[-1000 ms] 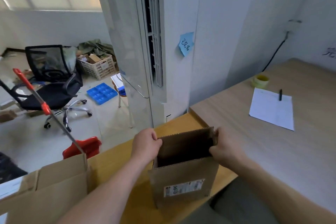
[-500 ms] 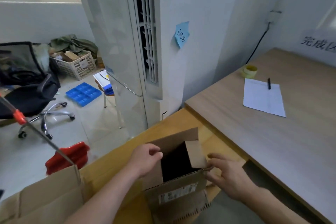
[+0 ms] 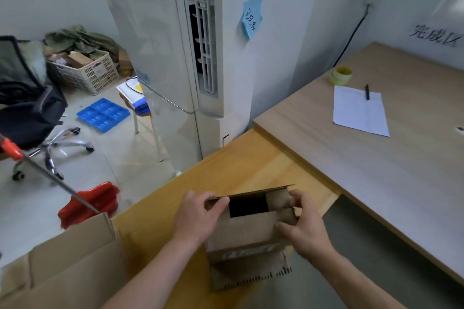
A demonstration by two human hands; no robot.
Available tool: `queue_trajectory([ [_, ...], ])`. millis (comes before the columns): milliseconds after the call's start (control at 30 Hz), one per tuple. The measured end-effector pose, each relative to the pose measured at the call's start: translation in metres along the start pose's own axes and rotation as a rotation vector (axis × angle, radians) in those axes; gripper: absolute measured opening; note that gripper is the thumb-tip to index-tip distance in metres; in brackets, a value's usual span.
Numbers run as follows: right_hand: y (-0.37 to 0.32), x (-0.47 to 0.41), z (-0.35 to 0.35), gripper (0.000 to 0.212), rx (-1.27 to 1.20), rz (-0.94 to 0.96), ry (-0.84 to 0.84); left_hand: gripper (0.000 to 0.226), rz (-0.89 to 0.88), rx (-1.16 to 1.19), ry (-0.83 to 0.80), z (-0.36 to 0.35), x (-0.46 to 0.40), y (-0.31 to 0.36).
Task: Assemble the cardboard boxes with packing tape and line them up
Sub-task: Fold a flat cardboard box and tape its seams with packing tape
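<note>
Brown cardboard box [image 3: 247,229] — upright, flaps part-folded.

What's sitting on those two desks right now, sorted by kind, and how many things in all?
Cardboard boxes: 2, the small box gripped by the left hand and right hand, and the large box
Tape rolls: 1, the yellow tape roll
Paper sheets: 1, the white sheet
Pens: 1, the black pen
Total: 5

A blue sticky note [image 3: 251,17] is hanging at twelve o'clock; a paper sheet [image 3: 359,111] with a pen [image 3: 367,92] is lying at two; a blue tray [image 3: 103,114] is sitting at ten.
</note>
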State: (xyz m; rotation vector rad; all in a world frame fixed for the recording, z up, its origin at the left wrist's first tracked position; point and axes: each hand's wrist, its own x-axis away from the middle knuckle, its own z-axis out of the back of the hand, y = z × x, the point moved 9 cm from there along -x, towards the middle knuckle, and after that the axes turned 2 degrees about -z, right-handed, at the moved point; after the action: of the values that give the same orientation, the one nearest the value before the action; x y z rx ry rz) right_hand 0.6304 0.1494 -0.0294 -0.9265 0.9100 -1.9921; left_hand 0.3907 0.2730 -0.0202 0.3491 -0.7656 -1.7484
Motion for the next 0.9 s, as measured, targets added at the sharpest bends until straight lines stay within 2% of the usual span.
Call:
queue_trajectory([
  [67,0.004,0.002,-0.002,0.101,-0.057,-0.069,0.03,0.062,0.031,0.188,-0.011,-0.009,0.005,-0.009],
  [133,0.001,0.002,-0.009,0.113,-0.138,-0.091,-0.024,0.051,0.07,0.358,0.002,-0.014,0.01,-0.013],
  [233,-0.005,0.001,-0.02,0.103,-0.104,-0.089,-0.159,0.025,0.135,0.443,-0.052,-0.024,0.016,-0.012],
  [333,-0.007,-0.002,-0.021,0.073,-0.042,-0.102,-0.195,0.028,0.144,0.451,-0.003,-0.026,0.016,-0.006],
  [433,-0.022,-0.005,0.017,0.038,-0.135,-0.01,0.002,0.03,0.065,0.437,0.061,-0.021,0.005,0.028],
  [600,-0.028,-0.008,0.146,0.018,-0.278,0.071,0.493,0.031,-0.151,0.457,0.086,-0.027,-0.027,0.149],
  [667,-0.013,-0.008,0.204,0.021,-0.315,0.07,0.654,0.027,-0.218,0.469,0.066,-0.047,-0.038,0.207],
  [800,0.039,0.0,0.313,0.044,-0.304,0.007,0.805,0.022,-0.338,0.46,-0.03,-0.117,-0.042,0.32],
  [900,0.095,0.009,0.384,0.04,-0.266,-0.063,0.876,0.017,-0.38,0.404,-0.082,-0.186,-0.041,0.391],
])
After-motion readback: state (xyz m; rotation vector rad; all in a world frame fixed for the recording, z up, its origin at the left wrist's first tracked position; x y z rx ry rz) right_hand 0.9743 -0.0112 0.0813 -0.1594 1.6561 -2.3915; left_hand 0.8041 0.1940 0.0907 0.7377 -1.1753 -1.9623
